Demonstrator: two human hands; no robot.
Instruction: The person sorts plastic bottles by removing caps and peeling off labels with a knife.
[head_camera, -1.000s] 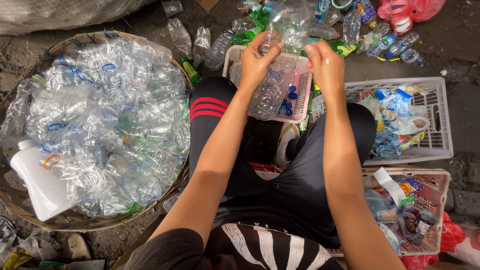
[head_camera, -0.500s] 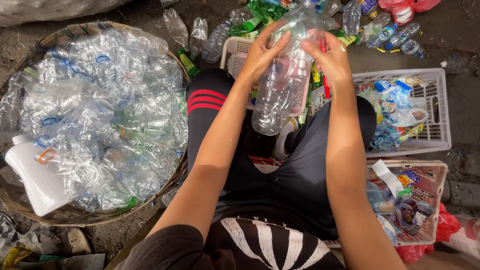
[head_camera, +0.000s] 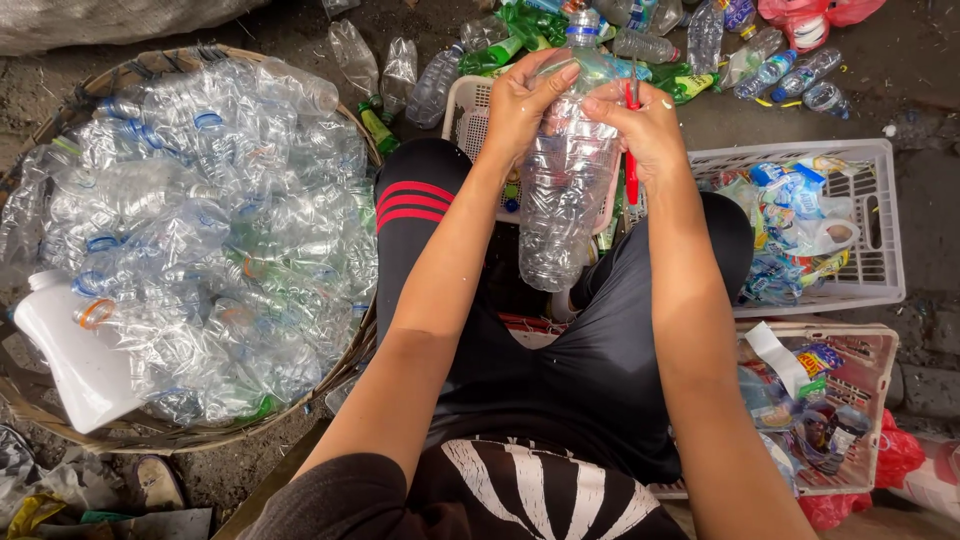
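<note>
Both hands hold a clear plastic bottle (head_camera: 568, 180) upright above the lap, in front of a white crate (head_camera: 470, 115); the left hand (head_camera: 520, 100) wraps its fingers around the bottle's upper part; the right hand (head_camera: 645, 125) presses fingers on the bottle's shoulder and pinches a red-handled tool (head_camera: 631, 150); a round basket (head_camera: 150, 435) of crushed clear bottles sits at the left; two crates of labels (head_camera: 870, 290) lie at the right.

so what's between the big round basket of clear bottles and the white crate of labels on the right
In the head view, the person's lap: black trousers, with both hands holding a clear bottle above it, between basket and crate.
</note>
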